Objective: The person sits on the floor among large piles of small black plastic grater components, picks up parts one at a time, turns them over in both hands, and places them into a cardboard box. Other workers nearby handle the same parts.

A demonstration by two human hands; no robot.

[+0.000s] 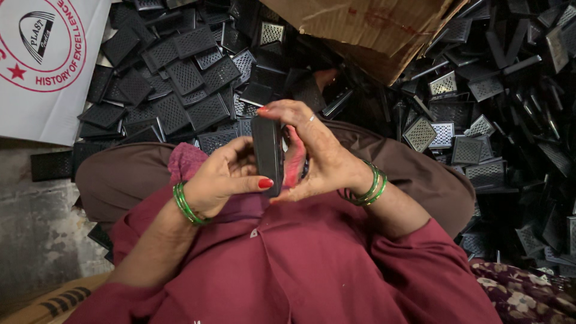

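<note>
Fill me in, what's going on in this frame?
A person seated on the floor holds one flat black plastic piece edge-on between both hands: left hand at its lower side, right hand wrapped over the top. A big heap of black perforated grille pieces surrounds them, with a cardboard box above and a white sack at left.

White sack (36, 90) top-left (red emblem); brown carton (366, 30), perhaps torn.

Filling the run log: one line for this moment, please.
left hand: holds black part | right hand: holds same part | around: pile of black grilles, cardboard box
</note>
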